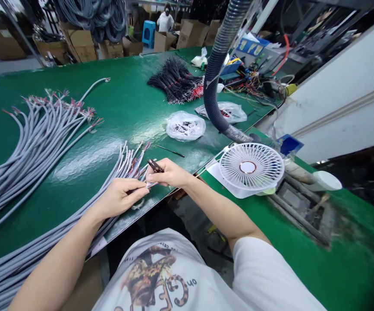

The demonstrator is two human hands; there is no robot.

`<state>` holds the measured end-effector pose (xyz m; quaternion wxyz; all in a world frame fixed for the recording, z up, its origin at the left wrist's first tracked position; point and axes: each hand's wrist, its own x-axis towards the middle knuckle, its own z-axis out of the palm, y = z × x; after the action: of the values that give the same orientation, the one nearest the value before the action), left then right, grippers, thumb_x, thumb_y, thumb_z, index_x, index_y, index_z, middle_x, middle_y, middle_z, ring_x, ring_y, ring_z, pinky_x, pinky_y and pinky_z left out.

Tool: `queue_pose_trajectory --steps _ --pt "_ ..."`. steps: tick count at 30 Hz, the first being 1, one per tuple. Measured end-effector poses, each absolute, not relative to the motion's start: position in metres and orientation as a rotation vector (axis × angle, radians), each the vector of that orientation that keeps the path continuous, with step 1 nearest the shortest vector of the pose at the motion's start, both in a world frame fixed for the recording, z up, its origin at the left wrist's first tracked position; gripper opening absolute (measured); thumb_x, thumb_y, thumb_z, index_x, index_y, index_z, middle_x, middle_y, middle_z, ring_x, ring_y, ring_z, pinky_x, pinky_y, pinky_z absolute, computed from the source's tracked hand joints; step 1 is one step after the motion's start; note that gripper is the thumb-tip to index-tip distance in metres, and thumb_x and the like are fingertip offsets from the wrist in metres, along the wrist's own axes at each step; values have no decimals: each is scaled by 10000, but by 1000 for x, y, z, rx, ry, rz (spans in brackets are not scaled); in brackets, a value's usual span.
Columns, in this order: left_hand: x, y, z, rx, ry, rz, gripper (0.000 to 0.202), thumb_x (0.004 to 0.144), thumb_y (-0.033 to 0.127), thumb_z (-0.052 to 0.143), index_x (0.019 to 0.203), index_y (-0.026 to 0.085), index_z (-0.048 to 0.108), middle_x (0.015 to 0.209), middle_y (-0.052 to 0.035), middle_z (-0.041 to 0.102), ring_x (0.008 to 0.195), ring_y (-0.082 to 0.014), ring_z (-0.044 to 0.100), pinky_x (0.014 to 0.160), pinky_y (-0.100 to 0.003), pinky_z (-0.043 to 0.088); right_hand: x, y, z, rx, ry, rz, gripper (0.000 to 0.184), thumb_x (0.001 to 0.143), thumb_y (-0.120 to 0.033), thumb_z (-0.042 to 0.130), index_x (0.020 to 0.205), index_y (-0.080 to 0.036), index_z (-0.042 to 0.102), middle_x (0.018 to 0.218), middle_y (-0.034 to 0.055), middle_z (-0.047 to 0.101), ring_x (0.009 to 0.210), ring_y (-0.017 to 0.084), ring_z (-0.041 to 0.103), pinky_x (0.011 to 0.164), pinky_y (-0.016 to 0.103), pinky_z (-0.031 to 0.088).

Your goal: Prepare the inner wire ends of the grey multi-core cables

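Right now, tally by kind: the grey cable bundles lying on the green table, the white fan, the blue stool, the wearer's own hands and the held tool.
Grey cable bundles: 2, far bundle and near bundle
White fan: 1
Blue stool: 1
Own hands: 2, left hand and right hand
Held dark tool: 1
Total: 7

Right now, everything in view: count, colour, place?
Cables: two bundles, grey, left
Wires: one pile, black, back centre
Bags: two clear, middle; one white, back
Rod: one, dark, middle
Hose: one, dark, centre right
Fan: one, white, right
Cylinder: one, white, right
Bins: several, blue, right
Stool: one, blue, back
Boxes: several, brown, back
Coils: several, grey, back left
Person: one, white top, back
Clutter: uncounted, mixed, back right
Tabletops: two, green, left, right
Tool: one, dark, in right hand
Left hand: one, bare, pinching cable
Right hand: one, bare, centre
Shirt: one, white, bottom
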<state>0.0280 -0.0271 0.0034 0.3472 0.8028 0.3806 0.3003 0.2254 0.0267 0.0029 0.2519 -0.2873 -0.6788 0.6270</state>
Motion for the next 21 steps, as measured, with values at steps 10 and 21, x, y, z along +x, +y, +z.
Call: queue_pose_trajectory --steps 10,21 --pt "22 -18 -2 1782 1298 1117 285 833 352 610 979 145 740 935 -87 751 786 -177 675 738 -263 518 200 -4 -15 -757 -1818 768 246 878 -358 534 755 -156 603 586 5 553 551 105 491 578 251 419" --pt "20 -24 11 1639 1241 813 356 785 365 616 1012 109 713 645 -10 661 558 -121 565 556 -222 444 209 25 -21 -906 -1499 1362 307 776 -435 658 695 -153 568 419 -90 367 357 58 325 390 208 265"
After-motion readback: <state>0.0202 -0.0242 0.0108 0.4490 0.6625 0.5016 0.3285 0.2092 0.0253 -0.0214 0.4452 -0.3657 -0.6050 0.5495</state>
